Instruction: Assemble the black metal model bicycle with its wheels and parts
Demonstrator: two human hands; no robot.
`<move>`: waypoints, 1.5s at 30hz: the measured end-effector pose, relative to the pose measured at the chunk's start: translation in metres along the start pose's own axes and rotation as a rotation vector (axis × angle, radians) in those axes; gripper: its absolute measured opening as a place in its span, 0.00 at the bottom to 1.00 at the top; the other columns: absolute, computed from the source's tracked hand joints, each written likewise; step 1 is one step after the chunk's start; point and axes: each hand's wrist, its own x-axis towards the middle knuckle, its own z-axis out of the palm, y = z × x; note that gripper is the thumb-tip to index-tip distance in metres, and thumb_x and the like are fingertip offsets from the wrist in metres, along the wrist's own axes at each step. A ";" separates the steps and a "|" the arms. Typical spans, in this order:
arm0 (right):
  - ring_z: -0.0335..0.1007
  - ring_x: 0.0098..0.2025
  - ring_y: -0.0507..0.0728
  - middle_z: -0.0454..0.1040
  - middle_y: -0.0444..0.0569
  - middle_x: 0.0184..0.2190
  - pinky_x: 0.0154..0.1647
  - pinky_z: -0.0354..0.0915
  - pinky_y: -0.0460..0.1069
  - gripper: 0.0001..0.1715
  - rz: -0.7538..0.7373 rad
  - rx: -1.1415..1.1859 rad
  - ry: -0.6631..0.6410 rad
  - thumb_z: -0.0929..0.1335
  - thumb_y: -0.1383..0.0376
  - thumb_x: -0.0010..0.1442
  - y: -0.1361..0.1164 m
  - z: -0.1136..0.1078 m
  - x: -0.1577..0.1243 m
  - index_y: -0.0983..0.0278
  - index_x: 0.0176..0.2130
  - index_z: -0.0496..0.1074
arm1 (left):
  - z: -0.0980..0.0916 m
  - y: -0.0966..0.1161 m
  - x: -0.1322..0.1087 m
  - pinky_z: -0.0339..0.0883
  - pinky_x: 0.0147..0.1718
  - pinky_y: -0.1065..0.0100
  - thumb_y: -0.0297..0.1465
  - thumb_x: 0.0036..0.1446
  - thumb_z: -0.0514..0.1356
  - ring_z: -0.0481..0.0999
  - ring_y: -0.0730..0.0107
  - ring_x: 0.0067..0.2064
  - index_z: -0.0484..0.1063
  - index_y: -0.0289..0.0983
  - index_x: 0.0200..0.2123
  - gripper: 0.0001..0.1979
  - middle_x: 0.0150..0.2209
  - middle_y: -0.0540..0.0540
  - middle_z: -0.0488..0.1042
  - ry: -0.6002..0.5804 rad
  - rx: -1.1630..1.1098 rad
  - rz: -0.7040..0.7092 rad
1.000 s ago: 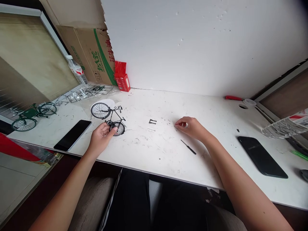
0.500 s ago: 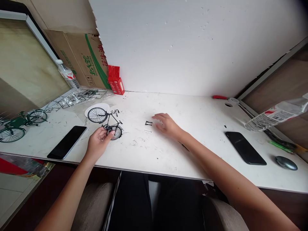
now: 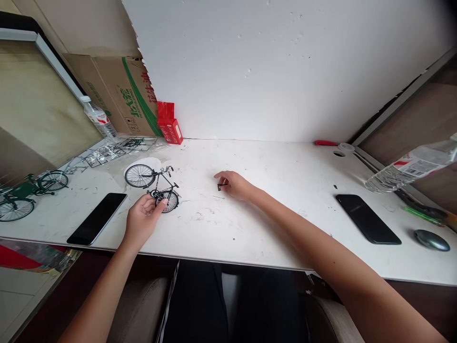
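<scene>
My left hand (image 3: pixel 141 216) is closed on a black model bicycle (image 3: pixel 162 183), pinching it by the wheel nearer me. The bicycle's other wheel lies over a white round disc (image 3: pixel 156 164). Near the middle of the table, my right hand (image 3: pixel 233 185) has its fingers curled round a small black frame-shaped part (image 3: pixel 222 187), whose far end is hidden by the fingers. A thin short pin-like piece (image 3: pixel 219 197) lies on the table just below that part.
At left are a green model bicycle (image 3: pixel 24 193), a phone (image 3: pixel 97 219), a bottle (image 3: pixel 98 116), part sprues (image 3: pixel 117 148), and a red box (image 3: pixel 171 131) by a carton (image 3: pixel 117 95). At right are another phone (image 3: pixel 367 219), a mouse (image 3: pixel 432 240) and a tilted bottle (image 3: pixel 410 164).
My right hand has moved slightly left and its fingers have closed round the small black part. My left hand still holds the bicycle. The view has shifted a little.
</scene>
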 end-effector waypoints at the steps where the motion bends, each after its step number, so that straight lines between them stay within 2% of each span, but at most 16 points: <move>1: 0.76 0.46 0.59 0.79 0.54 0.48 0.47 0.74 0.55 0.23 -0.013 0.011 -0.024 0.67 0.75 0.65 0.000 -0.003 -0.002 0.61 0.56 0.78 | 0.003 0.004 -0.003 0.76 0.42 0.65 0.42 0.50 0.77 0.84 0.59 0.42 0.70 0.40 0.37 0.22 0.36 0.46 0.80 0.001 -0.009 0.002; 5: 0.77 0.44 0.57 0.79 0.52 0.47 0.48 0.74 0.54 0.18 -0.113 0.040 -0.070 0.67 0.75 0.66 0.004 -0.010 -0.014 0.60 0.46 0.83 | 0.023 0.024 -0.003 0.76 0.45 0.65 0.41 0.54 0.76 0.84 0.62 0.41 0.72 0.39 0.39 0.19 0.37 0.46 0.81 -0.089 -0.073 0.040; 8: 0.77 0.45 0.58 0.81 0.51 0.43 0.47 0.73 0.54 0.14 -0.186 0.088 0.007 0.68 0.71 0.68 0.009 -0.013 -0.023 0.59 0.44 0.84 | 0.049 0.038 0.019 0.75 0.44 0.65 0.42 0.53 0.76 0.82 0.64 0.40 0.74 0.38 0.40 0.20 0.38 0.45 0.81 -0.124 -0.129 0.063; 11: 0.76 0.41 0.58 0.81 0.52 0.42 0.44 0.74 0.54 0.10 -0.169 0.096 0.102 0.69 0.66 0.69 0.015 -0.019 -0.029 0.60 0.44 0.84 | 0.083 0.046 0.051 0.73 0.39 0.67 0.44 0.52 0.76 0.81 0.65 0.39 0.74 0.37 0.39 0.22 0.39 0.44 0.82 -0.133 -0.210 0.047; 13: 0.76 0.39 0.58 0.80 0.51 0.41 0.43 0.74 0.55 0.11 -0.164 0.036 0.136 0.69 0.66 0.70 0.018 -0.025 -0.033 0.60 0.44 0.83 | 0.110 0.047 0.070 0.71 0.36 0.68 0.45 0.49 0.76 0.79 0.67 0.35 0.72 0.37 0.36 0.23 0.35 0.46 0.80 -0.087 -0.260 0.064; 17: 0.76 0.39 0.59 0.78 0.52 0.43 0.44 0.75 0.57 0.20 -0.159 -0.055 0.257 0.64 0.65 0.73 0.021 -0.035 -0.040 0.57 0.59 0.78 | 0.168 0.047 0.094 0.69 0.34 0.68 0.43 0.47 0.77 0.76 0.70 0.30 0.68 0.39 0.31 0.23 0.28 0.51 0.75 -0.171 -0.341 0.081; 19: 0.77 0.39 0.60 0.78 0.53 0.42 0.44 0.76 0.58 0.19 -0.159 -0.061 0.301 0.63 0.65 0.74 0.021 -0.037 -0.042 0.57 0.57 0.78 | 0.190 0.046 0.100 0.65 0.32 0.68 0.43 0.48 0.77 0.73 0.71 0.28 0.67 0.39 0.28 0.23 0.25 0.51 0.73 -0.228 -0.337 0.042; 21: 0.77 0.40 0.60 0.79 0.53 0.41 0.42 0.77 0.58 0.16 -0.153 -0.058 0.324 0.64 0.64 0.74 0.021 -0.037 -0.042 0.57 0.52 0.80 | 0.203 0.044 0.103 0.62 0.30 0.68 0.43 0.49 0.77 0.71 0.71 0.28 0.67 0.39 0.28 0.22 0.25 0.51 0.73 -0.255 -0.340 0.005; 23: 0.78 0.41 0.62 0.80 0.52 0.40 0.42 0.77 0.58 0.12 -0.151 -0.061 0.341 0.67 0.61 0.73 0.023 -0.037 -0.042 0.57 0.49 0.81 | 0.208 0.039 0.103 0.62 0.31 0.69 0.43 0.50 0.76 0.71 0.71 0.29 0.67 0.40 0.30 0.22 0.26 0.51 0.73 -0.217 -0.368 0.019; 25: 0.78 0.44 0.63 0.82 0.51 0.40 0.44 0.76 0.60 0.11 -0.176 -0.086 0.360 0.68 0.60 0.74 0.023 -0.035 -0.042 0.56 0.48 0.81 | 0.208 0.036 0.099 0.64 0.33 0.70 0.41 0.52 0.76 0.73 0.72 0.31 0.66 0.40 0.32 0.21 0.28 0.52 0.73 -0.117 -0.394 0.096; 28: 0.75 0.45 0.64 0.82 0.51 0.39 0.46 0.75 0.61 0.11 -0.217 -0.125 0.405 0.67 0.61 0.75 0.022 -0.032 -0.041 0.55 0.49 0.80 | 0.204 0.036 0.091 0.68 0.38 0.69 0.40 0.54 0.75 0.77 0.70 0.34 0.65 0.41 0.33 0.20 0.30 0.50 0.75 -0.098 -0.418 0.151; 33: 0.75 0.41 0.62 0.78 0.53 0.38 0.38 0.75 0.58 0.18 -0.228 -0.103 0.483 0.62 0.62 0.77 0.016 -0.026 -0.039 0.56 0.55 0.80 | 0.206 0.041 0.087 0.72 0.42 0.65 0.39 0.55 0.74 0.80 0.66 0.37 0.68 0.39 0.35 0.18 0.34 0.46 0.79 -0.158 -0.512 0.074; 36: 0.78 0.41 0.60 0.79 0.54 0.42 0.38 0.78 0.58 0.15 -0.219 -0.075 0.528 0.64 0.60 0.76 0.013 -0.022 -0.039 0.56 0.52 0.80 | 0.207 0.043 0.086 0.73 0.44 0.63 0.40 0.52 0.76 0.82 0.63 0.40 0.72 0.37 0.37 0.19 0.37 0.43 0.82 -0.207 -0.555 -0.039; 41: 0.85 0.43 0.59 0.85 0.50 0.44 0.45 0.83 0.57 0.10 -0.099 0.108 0.591 0.70 0.58 0.73 0.006 -0.017 -0.042 0.58 0.50 0.80 | 0.202 0.048 0.084 0.73 0.49 0.58 0.41 0.50 0.78 0.84 0.59 0.44 0.77 0.35 0.41 0.22 0.43 0.39 0.84 -0.294 -0.659 -0.194; 45: 0.82 0.46 0.60 0.83 0.52 0.50 0.40 0.83 0.56 0.09 -0.146 0.064 0.703 0.72 0.57 0.70 0.004 -0.018 -0.042 0.56 0.46 0.82 | 0.200 0.049 0.082 0.72 0.55 0.56 0.42 0.51 0.78 0.85 0.58 0.48 0.79 0.35 0.41 0.21 0.45 0.38 0.84 -0.403 -0.735 -0.270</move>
